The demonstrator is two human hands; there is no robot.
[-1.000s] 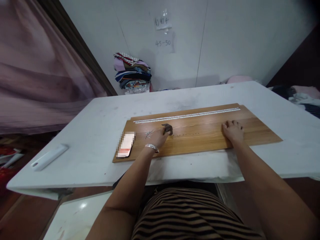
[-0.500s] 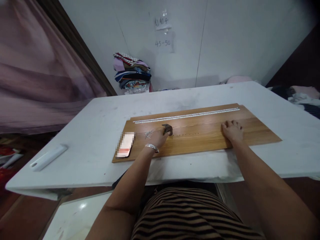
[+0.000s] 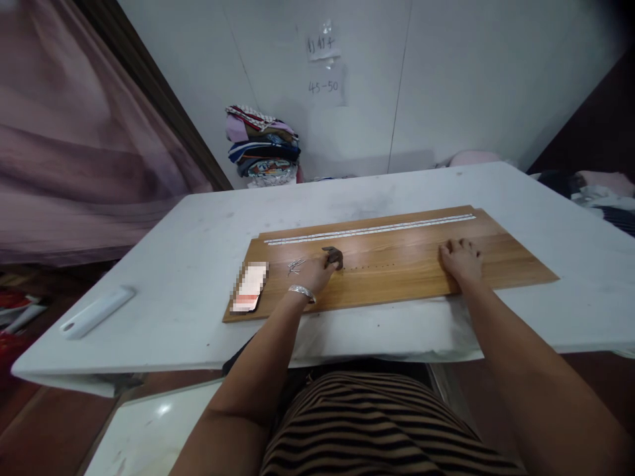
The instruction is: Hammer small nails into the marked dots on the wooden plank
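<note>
A wooden board (image 3: 397, 284) lies on the white table. Over its left half, my left hand (image 3: 318, 272) is closed round a dark metal hammer head (image 3: 333, 256). Just left of that hand are several loose nails (image 3: 296, 266). A row of small dark dots (image 3: 372, 266) runs rightward from the hammer head along the board. My right hand (image 3: 461, 259) rests on the board's right part, fingers apart, holding nothing. Two pale measuring strips (image 3: 372, 229) lie along the far edge, and a phone (image 3: 251, 286) is at the board's left end.
The white table (image 3: 169, 264) bears a white cylindrical object (image 3: 98, 313) at the far left. Folded cloths (image 3: 264, 145) are stacked beyond the back edge. A pink curtain (image 3: 89, 145) hangs at the left, and paper signs (image 3: 323, 86) are on the wall.
</note>
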